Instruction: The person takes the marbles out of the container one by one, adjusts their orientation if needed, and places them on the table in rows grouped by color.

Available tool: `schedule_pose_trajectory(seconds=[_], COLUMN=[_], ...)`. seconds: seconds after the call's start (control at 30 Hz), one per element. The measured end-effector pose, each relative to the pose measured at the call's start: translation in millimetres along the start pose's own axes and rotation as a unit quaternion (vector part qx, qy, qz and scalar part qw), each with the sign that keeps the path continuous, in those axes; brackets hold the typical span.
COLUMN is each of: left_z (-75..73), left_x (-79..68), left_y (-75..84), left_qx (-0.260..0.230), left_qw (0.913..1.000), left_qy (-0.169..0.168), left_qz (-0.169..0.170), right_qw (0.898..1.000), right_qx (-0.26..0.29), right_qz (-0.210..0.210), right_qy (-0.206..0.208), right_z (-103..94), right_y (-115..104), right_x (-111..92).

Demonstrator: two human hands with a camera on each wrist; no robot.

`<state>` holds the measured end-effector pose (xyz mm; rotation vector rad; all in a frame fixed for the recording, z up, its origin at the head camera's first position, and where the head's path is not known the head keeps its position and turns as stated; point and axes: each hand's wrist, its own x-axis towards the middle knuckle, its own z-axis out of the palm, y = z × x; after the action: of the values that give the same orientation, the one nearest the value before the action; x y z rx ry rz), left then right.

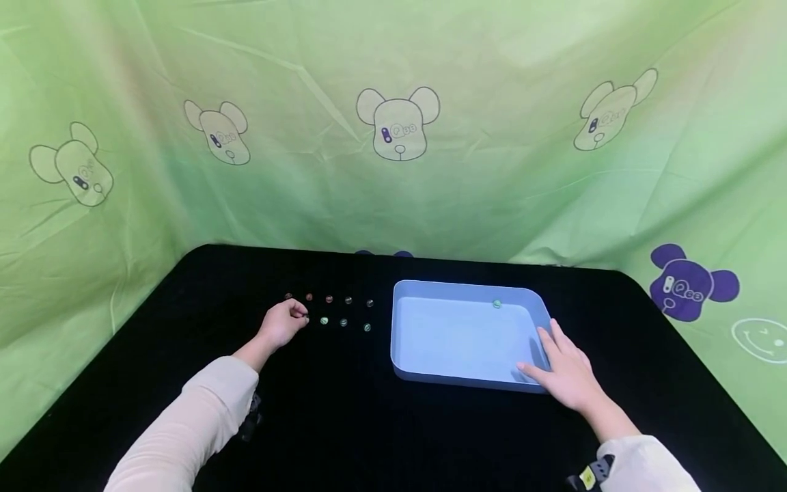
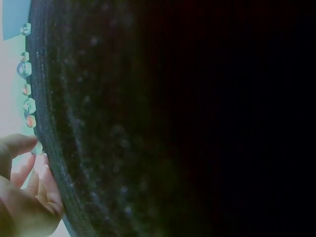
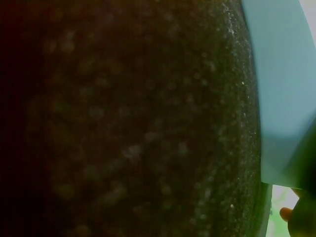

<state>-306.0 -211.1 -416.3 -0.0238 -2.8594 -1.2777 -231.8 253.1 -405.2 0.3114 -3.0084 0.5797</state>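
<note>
At the left end of the front row, my left hand (image 1: 284,322) pinches a small glass marble (image 2: 37,147) between thumb and fingertips, low over the black cloth. Beside it lie more marbles in two rows: a reddish one (image 1: 329,299) in the back row, a pale green one (image 1: 324,320) in the front row. To their right stands a shallow blue tray (image 1: 455,376) with one green marble (image 1: 496,304) inside near its back wall. My right hand (image 1: 570,372) rests on the tray's front right corner, fingers fairly straight along the right rim, thumb over the inside.
The black-covered table (image 1: 369,437) has rounded back corners. Behind and beside it hangs a green curtain (image 1: 295,191) printed with cartoon bear heads. Both wrist views are mostly filled by dark, blurred cloth.
</note>
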Motion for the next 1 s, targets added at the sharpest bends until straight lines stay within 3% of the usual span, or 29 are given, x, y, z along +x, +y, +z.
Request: schedule_pose_trajectory(seconds=[0.4,1.0], left_z=[-2.1,-8.2], left_x=[0.1,-9.2], left_y=[2.1,0.9], left_qx=[-0.002,-0.105], left_qw=[0.9999,0.9938], left_qy=[0.009,0.003], left_qz=[0.012,-0.036], right_qw=[1.000,1.000], right_qx=[-0.003,-0.003], right_qz=[-0.011,-0.011], right_qy=[0.005,0.005], right_z=[-4.5,0.2], right_y=[-3,0], right_x=[3,1])
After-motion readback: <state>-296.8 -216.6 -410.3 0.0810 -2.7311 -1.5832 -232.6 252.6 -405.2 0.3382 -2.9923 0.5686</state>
